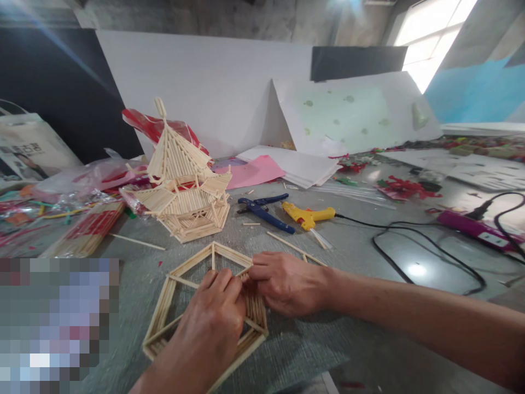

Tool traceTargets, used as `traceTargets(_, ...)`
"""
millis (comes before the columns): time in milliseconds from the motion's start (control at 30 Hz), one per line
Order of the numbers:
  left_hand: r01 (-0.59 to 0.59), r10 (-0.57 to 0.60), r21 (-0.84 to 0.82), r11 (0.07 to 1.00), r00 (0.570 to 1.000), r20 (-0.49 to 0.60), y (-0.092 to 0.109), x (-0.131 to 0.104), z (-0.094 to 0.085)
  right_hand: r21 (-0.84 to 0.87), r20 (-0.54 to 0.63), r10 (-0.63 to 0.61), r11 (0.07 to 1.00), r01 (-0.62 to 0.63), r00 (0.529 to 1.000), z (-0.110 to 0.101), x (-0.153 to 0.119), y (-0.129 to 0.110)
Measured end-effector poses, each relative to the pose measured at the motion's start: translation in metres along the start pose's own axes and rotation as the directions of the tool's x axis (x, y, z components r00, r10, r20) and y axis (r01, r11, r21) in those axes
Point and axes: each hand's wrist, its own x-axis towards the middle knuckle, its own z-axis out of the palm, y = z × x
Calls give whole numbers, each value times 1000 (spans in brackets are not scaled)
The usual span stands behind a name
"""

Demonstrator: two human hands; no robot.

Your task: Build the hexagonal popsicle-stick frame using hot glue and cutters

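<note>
An eight-sided-looking frame of thin wooden sticks (162, 309) lies flat on the table in front of me, with spokes running towards its middle. My left hand (215, 314) reaches over its centre, fingers curled down. On its right side, my right hand (285, 282) has fingers pinched at the upper right edge, close to the left fingertips. A row of sticks fills the right section under my hands. The fingertips hide exactly which stick each hand grips. Behind stands a pagoda model (184, 202) built of similar sticks, with a pointed roof.
Blue cutters (266, 213) and a yellow glue gun (309, 215) lie beyond my hands; its black cord runs right, near a purple power strip (471, 225). A bag of sticks (88, 227) lies left, pink paper (258, 172) behind. The lower left corner is pixelated.
</note>
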Motion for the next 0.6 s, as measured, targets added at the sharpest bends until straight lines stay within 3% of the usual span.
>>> traceTargets(200,-12,13,-16,1000,1000,27,1,0,-3,0,8,-5,1000,5,1000,-1,1,0)
traceTargets(367,47,-46,-25,999,998,45,-2,-5,1,-8,-15,-2,1000,2,1000,-1,-4,1)
traceTargets(600,81,-86,-75,994,993,-74,-6,-12,4,-28,-33,90,995,-91,995,-12,-19,2)
